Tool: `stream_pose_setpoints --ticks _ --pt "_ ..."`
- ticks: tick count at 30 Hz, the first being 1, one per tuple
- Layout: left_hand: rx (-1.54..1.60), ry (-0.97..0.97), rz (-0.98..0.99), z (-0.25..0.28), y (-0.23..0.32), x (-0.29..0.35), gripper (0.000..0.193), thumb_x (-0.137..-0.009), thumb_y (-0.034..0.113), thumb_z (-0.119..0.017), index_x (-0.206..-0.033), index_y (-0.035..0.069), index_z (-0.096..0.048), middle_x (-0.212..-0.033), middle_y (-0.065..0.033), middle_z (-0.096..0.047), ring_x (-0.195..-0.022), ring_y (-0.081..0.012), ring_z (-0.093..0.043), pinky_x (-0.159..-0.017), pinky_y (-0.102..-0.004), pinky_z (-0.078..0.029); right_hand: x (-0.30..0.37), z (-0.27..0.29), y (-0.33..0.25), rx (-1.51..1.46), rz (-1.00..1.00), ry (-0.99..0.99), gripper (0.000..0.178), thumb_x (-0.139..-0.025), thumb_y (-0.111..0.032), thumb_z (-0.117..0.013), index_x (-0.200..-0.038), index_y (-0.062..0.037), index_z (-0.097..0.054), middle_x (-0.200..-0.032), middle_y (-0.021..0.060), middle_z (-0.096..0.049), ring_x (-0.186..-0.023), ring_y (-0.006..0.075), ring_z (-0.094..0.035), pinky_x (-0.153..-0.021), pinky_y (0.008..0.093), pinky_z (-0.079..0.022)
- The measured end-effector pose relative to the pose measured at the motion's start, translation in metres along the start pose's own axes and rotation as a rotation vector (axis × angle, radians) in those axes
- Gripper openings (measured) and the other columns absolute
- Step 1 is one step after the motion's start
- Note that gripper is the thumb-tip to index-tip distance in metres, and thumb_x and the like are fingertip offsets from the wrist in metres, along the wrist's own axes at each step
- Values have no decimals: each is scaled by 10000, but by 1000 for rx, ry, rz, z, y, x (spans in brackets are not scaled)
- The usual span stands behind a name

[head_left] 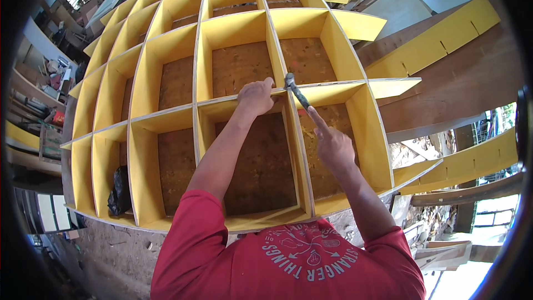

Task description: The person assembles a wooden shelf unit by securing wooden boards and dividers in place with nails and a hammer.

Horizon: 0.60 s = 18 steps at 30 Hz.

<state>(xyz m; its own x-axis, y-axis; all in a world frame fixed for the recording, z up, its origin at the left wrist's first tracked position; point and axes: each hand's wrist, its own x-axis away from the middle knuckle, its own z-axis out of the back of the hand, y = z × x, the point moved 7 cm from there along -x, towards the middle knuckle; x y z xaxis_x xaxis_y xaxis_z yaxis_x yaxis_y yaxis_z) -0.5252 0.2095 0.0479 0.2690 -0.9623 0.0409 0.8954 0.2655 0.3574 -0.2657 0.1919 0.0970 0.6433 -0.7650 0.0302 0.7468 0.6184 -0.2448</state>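
While the left hand [256, 96] grips the yellow plywood lattice [200, 105], the right hand [332, 143] clutches a dark hammer [296, 92], its handle partly hidden.

Head view, steeply down, close over yellow grid [166, 39]

The person wears a red short-sleeved T-shirt [288, 261], its sleeves [191, 211] ending above the elbows and leaving both forearms bare. On the chest sits a round print in pale grey, a ring of lettering around a small drawing with arrows and bulb shapes. The hands [256, 97] are bare, with no gloves, watch or rings showing.
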Motion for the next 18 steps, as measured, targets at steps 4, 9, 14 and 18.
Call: stream_pose_setpoints --ticks 4,9,14,18 --pt "2 -9 -2 1 5 -4 408 -903 417 -807 -1169 132 -688 -1057 -183 -777 -1057 -386 -730 -915 -531 -559 -1 15 2 -161 19 175 683 -1070 -222 -560 -1669 -429 -304 -847 204 -708 -748 429 -715 -684 577 -572" --pt "18 43 -130 2 1 -1 342 -905 431 -795 -1087 152 -717 -1000 -185 -770 -1015 -414 -723 -881 -553 -554 -1 41 6 -181 -7 59 632 -1063 -237 -583 -1644 -378 -378 -868 210 -724 -790 436 -721 -712 570 -575" --pt "-10 -35 -31 8 13 -5 222 -914 337 -760 -1041 156 -735 -1009 -171 -778 -1005 -402 -736 -880 -528 -576 60 45 39 -623 -91 299 640 -1048 -150 -638 -1639 -287 -433 -946 277 -720 -838 461 -728 -741 529 -560" --pt "-72 1 -13 -2 10 -7 250 -921 369 -766 -1041 150 -746 -962 -175 -779 -959 -411 -741 -836 -540 -576 89 15 67 -701 -219 261 613 -1062 -169 -636 -1633 -284 -446 -976 286 -722 -868 467 -729 -753 515 -565"
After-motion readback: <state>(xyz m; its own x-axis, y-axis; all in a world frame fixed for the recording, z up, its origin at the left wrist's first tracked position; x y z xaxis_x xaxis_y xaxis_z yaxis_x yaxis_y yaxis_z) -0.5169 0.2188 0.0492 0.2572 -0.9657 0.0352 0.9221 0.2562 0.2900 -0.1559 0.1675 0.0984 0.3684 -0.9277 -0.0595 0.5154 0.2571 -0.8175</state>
